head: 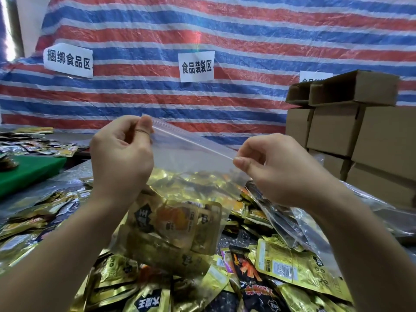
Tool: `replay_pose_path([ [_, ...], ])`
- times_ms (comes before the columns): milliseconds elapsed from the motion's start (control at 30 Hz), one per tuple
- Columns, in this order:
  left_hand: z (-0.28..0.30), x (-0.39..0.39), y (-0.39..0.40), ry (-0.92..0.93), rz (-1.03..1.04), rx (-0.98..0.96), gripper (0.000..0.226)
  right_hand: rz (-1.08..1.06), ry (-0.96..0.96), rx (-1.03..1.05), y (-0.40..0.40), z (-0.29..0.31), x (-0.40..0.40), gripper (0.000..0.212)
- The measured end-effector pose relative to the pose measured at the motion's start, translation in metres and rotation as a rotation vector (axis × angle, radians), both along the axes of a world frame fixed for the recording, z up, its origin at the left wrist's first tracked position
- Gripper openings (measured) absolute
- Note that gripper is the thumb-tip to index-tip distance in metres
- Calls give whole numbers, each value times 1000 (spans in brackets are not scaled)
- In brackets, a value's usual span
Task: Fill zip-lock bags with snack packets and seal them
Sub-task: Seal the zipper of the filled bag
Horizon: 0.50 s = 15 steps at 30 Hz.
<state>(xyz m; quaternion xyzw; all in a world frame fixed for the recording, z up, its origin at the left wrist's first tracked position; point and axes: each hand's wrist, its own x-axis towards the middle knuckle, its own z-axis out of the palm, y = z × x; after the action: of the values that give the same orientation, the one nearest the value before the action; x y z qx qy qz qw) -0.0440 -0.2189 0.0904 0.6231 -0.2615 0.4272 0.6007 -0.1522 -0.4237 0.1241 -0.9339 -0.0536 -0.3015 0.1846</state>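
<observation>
While both hands are raised over the table, the left hand pinches the left end of the bag's zip strip between thumb and curled fingers, thumb tip up at the top corner. Right hand pinches the right end of the same strip, thumb and forefinger clamped together on it. Zip-lock bag hangs between the two hands, clear, strip stretched taut and sloping down toward the right hand. Whether the zip is pressed closed along its length: cannot tell. Several gold snack packets sit in the bag's lower half, exact count unclear through the plastic.

Below the bag, a loose heap of packets covers the near part of the table, gold and dark ones mixed, too many to count, running past the near edge of view. Empty clear bags lie just right of the right wrist, overlapping; number unclear. More packets lie scattered toward the table's far left. One green board sits at the left edge. Cardboard boxes are stacked at the far right, at least six visible. Striped tarp hangs behind, carrying three paper signs, the third half hidden by boxes. Open air between the bag's top and the tarp.
</observation>
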Motion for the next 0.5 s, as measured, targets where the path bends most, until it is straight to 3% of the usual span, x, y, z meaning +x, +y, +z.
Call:
replay_pose_path([
  [233,-1,5,0,25,-31,-16,30,28,6,34,0,4,-3,22],
  [400,-4,9,-5,130,-178,-42,30,31,3,26,-5,2,1,23],
  [500,-5,10,-6,179,-222,-31,28,7,6,38,-1,0,4,13],
])
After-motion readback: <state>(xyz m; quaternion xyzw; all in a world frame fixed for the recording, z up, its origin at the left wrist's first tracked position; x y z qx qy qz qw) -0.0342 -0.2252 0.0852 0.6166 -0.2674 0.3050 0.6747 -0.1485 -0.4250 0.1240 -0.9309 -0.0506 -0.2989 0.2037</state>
